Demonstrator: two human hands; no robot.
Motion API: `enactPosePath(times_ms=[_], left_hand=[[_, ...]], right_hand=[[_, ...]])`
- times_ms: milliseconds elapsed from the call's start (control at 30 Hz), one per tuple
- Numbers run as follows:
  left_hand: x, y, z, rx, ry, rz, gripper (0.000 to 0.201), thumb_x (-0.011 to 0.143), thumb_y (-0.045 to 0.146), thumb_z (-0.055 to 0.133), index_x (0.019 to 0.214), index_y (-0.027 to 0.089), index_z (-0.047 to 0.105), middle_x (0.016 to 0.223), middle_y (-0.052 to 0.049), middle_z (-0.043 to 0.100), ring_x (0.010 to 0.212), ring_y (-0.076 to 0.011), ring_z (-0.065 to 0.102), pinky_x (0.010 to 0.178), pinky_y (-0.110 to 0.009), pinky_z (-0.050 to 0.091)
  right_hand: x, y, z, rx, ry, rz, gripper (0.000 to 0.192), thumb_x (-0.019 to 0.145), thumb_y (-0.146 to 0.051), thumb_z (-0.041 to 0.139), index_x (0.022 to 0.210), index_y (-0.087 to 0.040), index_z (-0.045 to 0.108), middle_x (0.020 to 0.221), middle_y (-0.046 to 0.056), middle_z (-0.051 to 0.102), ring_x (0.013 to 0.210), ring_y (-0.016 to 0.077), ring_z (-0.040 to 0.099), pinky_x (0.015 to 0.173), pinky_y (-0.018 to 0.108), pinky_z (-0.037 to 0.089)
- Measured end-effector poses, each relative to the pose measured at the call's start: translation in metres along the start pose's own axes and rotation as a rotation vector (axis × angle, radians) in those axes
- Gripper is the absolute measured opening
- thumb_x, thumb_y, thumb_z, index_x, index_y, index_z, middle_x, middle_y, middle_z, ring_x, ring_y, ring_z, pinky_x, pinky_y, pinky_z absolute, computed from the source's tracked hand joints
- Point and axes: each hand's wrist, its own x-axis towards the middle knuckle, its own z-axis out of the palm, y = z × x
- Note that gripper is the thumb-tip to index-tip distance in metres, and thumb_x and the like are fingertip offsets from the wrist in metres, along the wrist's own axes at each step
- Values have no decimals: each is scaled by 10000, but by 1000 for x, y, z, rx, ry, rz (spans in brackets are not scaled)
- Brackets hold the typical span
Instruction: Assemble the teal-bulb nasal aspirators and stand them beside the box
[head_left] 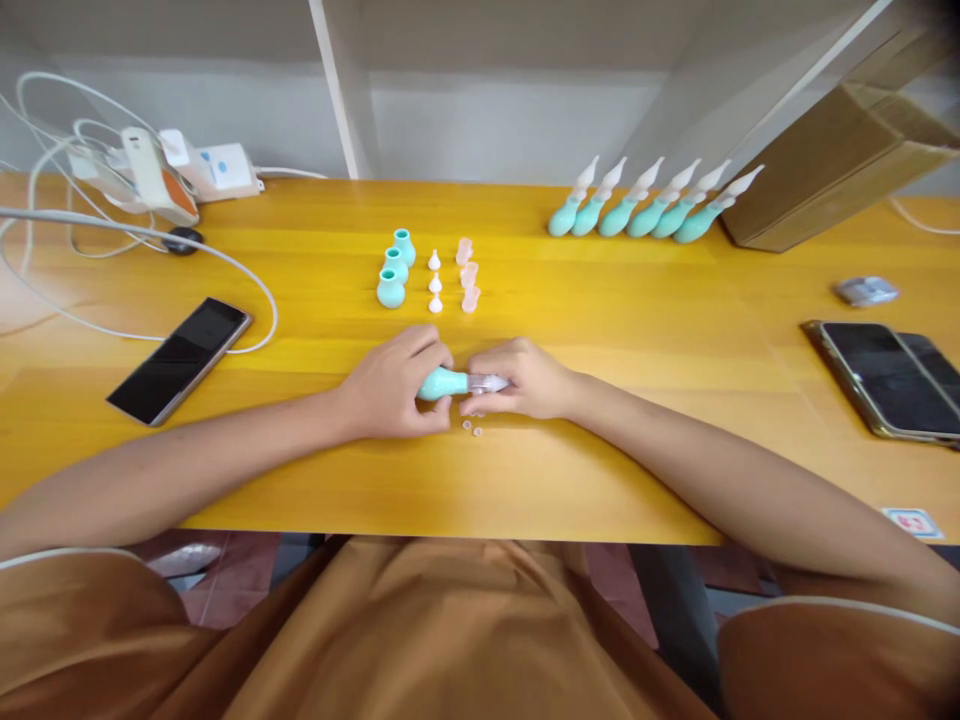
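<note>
Over the middle of the yellow table, my left hand (397, 385) is closed around the teal bulb of a nasal aspirator (444, 383). From the right, the fingers of my right hand (525, 378) grip its clear collar and pale tip, hiding part of them. The aspirator lies roughly level between both hands. Just below the fingers are small pink rings (472, 428). Beyond my hands stand three loose teal bulbs (391, 290), a column of three white nozzle tips (435, 283) and three pinkish connectors (469, 275).
Several assembled aspirators (637, 205) lean in a row at the back right, beside a cardboard box (832, 160). Phones lie at left (180, 360) and right (877, 375). White cables and chargers (217, 170) occupy the back left. A small card (912, 522) is near the front edge.
</note>
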Motion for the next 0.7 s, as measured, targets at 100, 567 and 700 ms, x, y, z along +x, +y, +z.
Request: enactPosePath(times_ms=[100, 567, 700], left_hand=[[0, 0, 2, 24, -21, 22, 155, 872, 316, 631, 969, 198, 602, 918, -60, 598, 803, -228, 554, 699, -359, 456], [0, -2, 3, 60, -65, 1, 164, 883, 340, 620, 951, 192, 635, 923, -73, 629, 823, -240, 584, 716, -374, 483], [1, -3, 1, 36, -71, -31, 153, 875, 321, 632, 965, 197, 634, 930, -66, 638, 833, -235, 593, 735, -366, 493]], right_hand=[[0, 1, 0, -1, -52, -51, 588, 1017, -702, 740, 752, -199, 592, 647, -40, 581, 567, 101, 489, 601, 262, 298], [-1, 2, -3, -62, -123, -23, 562, 1020, -681, 745, 765, -202, 601, 693, -18, 604, 615, 122, 503, 631, 280, 269], [0, -1, -7, 7, -115, -31, 605, 1042, -730, 675, 762, -204, 573, 703, -17, 585, 616, 118, 474, 627, 279, 289]])
